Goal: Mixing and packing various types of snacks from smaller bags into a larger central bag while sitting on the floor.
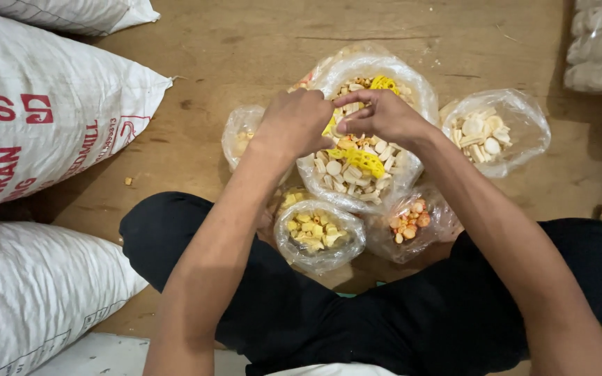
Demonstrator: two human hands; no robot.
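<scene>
The big bag [367, 163] of mixed crackers sits open on the wooden floor [245, 49], right in front of the seated person. It holds pale pieces and yellow net-shaped ones. Both hands are over its open top. The left hand [297, 122] is curled at the bag's left edge; I cannot tell what its fingers hold. The right hand [384, 115] pinches its fingers together over the crackers, maybe on a small piece.

Near the person's legs lie a small bag of yellow pieces [318, 233] and, just to its right, a small bag of orange pieces [412, 223]. To the right of the big bag is a bag of white pieces [496, 132]. Another small bag [242, 136] peeks out on the left. Big white sacks [43, 118] lie on the far left.
</scene>
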